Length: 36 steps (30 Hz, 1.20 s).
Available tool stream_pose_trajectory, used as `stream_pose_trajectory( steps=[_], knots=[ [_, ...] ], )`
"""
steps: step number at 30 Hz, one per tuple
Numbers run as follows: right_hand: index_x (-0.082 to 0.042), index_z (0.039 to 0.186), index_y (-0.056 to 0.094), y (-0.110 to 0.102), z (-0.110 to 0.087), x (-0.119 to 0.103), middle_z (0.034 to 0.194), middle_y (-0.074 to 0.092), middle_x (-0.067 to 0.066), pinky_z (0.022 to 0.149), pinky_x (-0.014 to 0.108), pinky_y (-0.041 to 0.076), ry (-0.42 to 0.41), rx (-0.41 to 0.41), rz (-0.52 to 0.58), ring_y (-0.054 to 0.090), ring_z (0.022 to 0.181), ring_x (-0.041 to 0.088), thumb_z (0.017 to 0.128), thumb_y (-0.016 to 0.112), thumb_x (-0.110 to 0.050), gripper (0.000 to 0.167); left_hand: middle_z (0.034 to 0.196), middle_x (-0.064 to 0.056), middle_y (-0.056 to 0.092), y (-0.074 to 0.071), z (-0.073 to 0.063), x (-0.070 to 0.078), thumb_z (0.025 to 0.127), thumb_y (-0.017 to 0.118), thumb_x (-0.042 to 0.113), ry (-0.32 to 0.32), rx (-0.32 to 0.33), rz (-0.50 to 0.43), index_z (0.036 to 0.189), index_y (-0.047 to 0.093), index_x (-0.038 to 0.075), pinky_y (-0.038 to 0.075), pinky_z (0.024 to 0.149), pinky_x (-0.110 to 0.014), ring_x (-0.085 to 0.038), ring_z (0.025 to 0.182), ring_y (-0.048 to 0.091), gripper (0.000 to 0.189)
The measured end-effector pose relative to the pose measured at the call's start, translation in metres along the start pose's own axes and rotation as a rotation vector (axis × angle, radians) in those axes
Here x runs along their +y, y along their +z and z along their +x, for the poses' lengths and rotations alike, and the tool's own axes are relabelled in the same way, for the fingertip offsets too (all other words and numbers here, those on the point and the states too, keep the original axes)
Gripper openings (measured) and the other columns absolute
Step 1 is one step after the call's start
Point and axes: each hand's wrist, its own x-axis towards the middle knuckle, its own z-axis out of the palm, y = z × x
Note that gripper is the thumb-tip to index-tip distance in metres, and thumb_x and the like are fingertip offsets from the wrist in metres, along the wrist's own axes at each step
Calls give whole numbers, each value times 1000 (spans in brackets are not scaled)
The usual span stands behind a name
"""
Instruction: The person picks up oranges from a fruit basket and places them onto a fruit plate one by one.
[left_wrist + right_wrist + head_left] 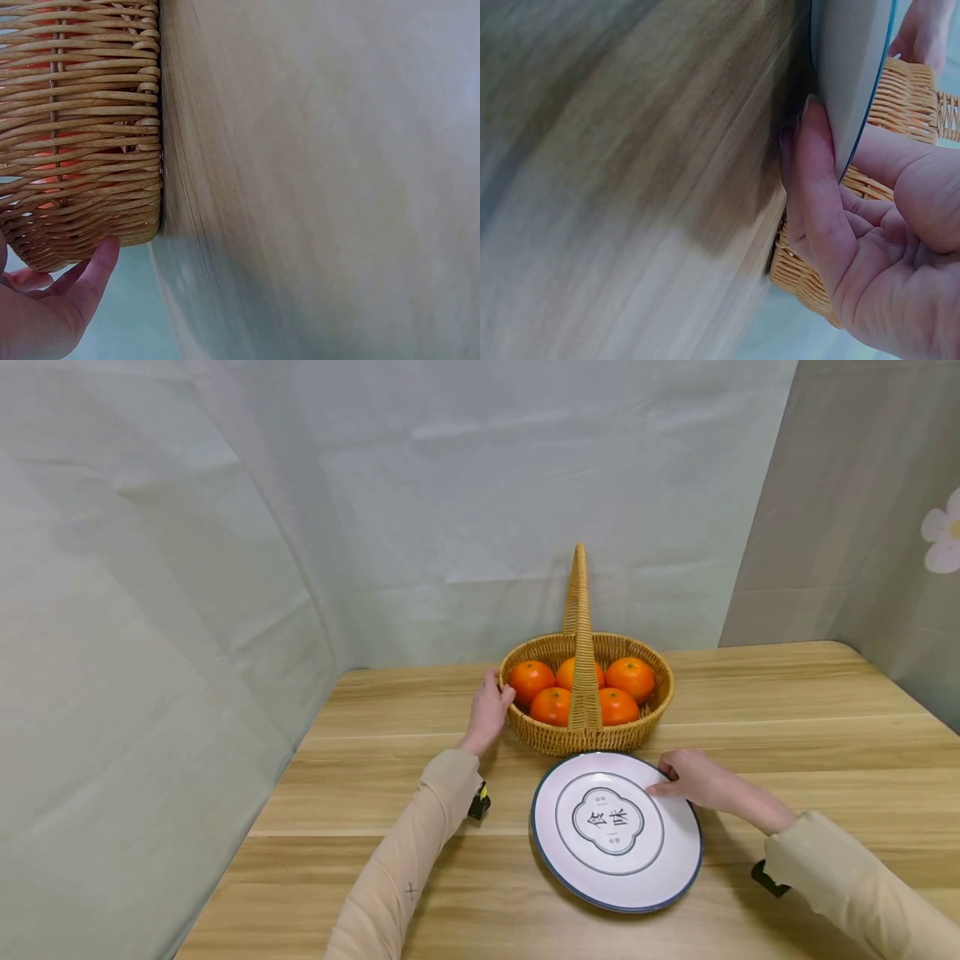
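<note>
A white plate [637, 868] with a blue rim and dark printed characters lies face up near the middle of the table. My right hand [693, 778] pinches its right edge, thumb on top and fingers curled underneath, as the right wrist view shows. Just behind the plate stands a woven basket [558, 741] with a tall handle, holding several orange fruits [631, 679]. At the basket's left end, my left hand [489, 706] grips the rim. In the left wrist view, fingers [96, 277] of that hand lie against the woven wall.
The wood-grain table [360, 793] extends to both sides of the basket and plate. A pale cloth backdrop [465, 510] hangs behind the table's back edge and along the left. A greyish cloth [840, 527] hangs at the right.
</note>
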Motion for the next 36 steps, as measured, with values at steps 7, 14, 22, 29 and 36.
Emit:
stream_pose_trajectory(
  steps=[7, 14, 22, 29, 36],
  knots=[
    [-2, 76, 55, 0, -1, -2, 62, 44, 0, 49, 25, 35, 0, 4, 8, 41, 57, 14, 77, 72, -16, 23, 113, -20, 50, -2, -1, 1, 91, 45, 6, 10, -14, -7, 123, 39, -6, 43, 81, -36, -25, 92, 49, 35],
    [-2, 76, 55, 1, 0, -1, 61, 44, 0, 48, 24, 35, -8, 10, 27, 42, 56, 13, 77, 72, -15, 21, 111, -21, 51, -5, 1, -1, 90, 46, 6, 30, -18, 24, 123, 39, -8, 42, 82, -36, -26, 92, 50, 36],
    [-2, 75, 55, 1, 0, 2, 62, 45, 0, 47, 24, 36, -40, 19, 39, 42, 55, 12, 77, 72, -13, 20, 113, -22, 50, -6, 2, 2, 93, 46, 10, 5, -53, -1, 124, 38, -7, 42, 82, -36, -26, 93, 49, 37],
    [-2, 75, 55, 0, -1, 2, 62, 46, -1, 47, 24, 37, -42, 7, 42, 42, 55, 13, 77, 72, -12, 20, 109, -23, 53, -15, 1, 7, 95, 49, 23, -13, -92, 15, 126, 35, -8, 45, 79, -36, -28, 94, 53, 47],
    [-1, 76, 56, 0, -1, 1, 62, 47, 0, 47, 24, 38, -37, -1, 38, 43, 55, 13, 78, 71, -13, 20, 101, -20, 56, -28, -4, 7, 95, 47, 28, -18, -86, 28, 126, 35, -7, 45, 73, -38, -30, 84, 55, 48]
  ],
)
